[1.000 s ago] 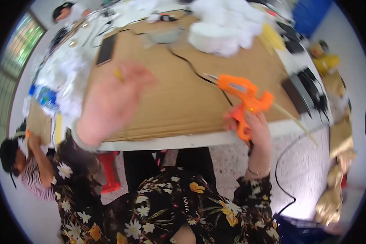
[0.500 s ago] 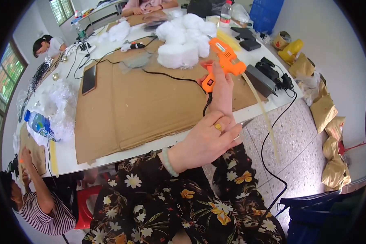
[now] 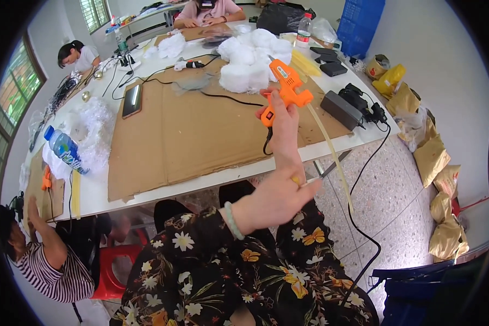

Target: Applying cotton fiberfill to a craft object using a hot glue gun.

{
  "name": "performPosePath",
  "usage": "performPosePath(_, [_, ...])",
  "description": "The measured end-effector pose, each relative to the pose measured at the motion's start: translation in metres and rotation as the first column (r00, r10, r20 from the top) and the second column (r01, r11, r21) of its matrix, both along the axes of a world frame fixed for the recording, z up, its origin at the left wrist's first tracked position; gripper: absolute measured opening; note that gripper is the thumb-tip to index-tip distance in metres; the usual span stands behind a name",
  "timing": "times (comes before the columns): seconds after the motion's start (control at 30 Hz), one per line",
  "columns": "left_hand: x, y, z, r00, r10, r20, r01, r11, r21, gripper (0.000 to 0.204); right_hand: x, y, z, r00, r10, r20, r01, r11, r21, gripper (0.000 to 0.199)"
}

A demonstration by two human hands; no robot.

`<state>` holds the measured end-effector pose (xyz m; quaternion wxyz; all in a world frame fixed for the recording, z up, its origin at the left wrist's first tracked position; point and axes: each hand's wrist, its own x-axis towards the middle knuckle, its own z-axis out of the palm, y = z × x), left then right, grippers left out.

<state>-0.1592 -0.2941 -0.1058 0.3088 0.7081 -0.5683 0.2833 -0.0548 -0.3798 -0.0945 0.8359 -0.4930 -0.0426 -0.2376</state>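
I watch my right hand (image 3: pixel 282 125) grip the orange glue gun (image 3: pixel 288 82) and hide some of its handle. My left hand (image 3: pixel 271 202) covers that wrist; I can't tell if it's squeezing.

Beyond the bench's (image 3: pixel 96 194) right edge: plain white wall (image 3: pixel 445 81), speckled grey floor (image 3: pixel 396 217) with bright glare. Beyond the left edge: barred window (image 3: pixel 16 89). Red seat (image 3: pixel 105 274) stands off the near-left corner.

Right hand (image 3: pixel 282 111) up in a curled grip, left hand (image 3: pixel 274 201) across the right wrist (image 3: pixel 286 152).
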Motion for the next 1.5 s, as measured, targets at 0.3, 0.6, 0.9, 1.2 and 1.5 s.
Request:
performPosePath(0.3, [-0.002, 0.001, 0.005, 0.986, 0.015, 0.169, -0.037, 0.990, 0.133, 0.044, -0.011, -0.001, -0.009, 1.000, 0.030, 0.003, -0.029, 0.998, -0.062, 0.033])
performPosePath(0.6, [-0.014, 0.008, -0.011, 1.000, -0.002, 0.016, 0.001, 0.998, 0.061, 0.041, -0.006, 0.001, -0.015, 0.999, 0.002, -0.050, -0.006, 0.997, -0.082, 0.028])
performPosePath(0.9, [0.013, 0.006, -0.019, 0.994, -0.019, 0.106, 0.025, 0.998, -0.053, 0.046, -0.001, 0.004, -0.021, 0.999, -0.051, 0.006, 0.051, 0.972, -0.228, 0.023])
performPosePath(1.2, [0.024, 0.038, -0.027, 0.948, -0.100, -0.301, 0.055, 0.987, -0.152, 0.044, 0.017, 0.001, -0.006, 0.998, -0.048, -0.032, 0.039, 0.975, -0.219, 0.019])
performPosePath(1.5, [0.028, 0.021, 0.001, 0.764, -0.375, -0.525, 0.197, 0.911, -0.363, 0.024, 0.010, 0.010, -0.009, 0.995, -0.027, -0.094, 0.007, 0.978, -0.211, 0.021])
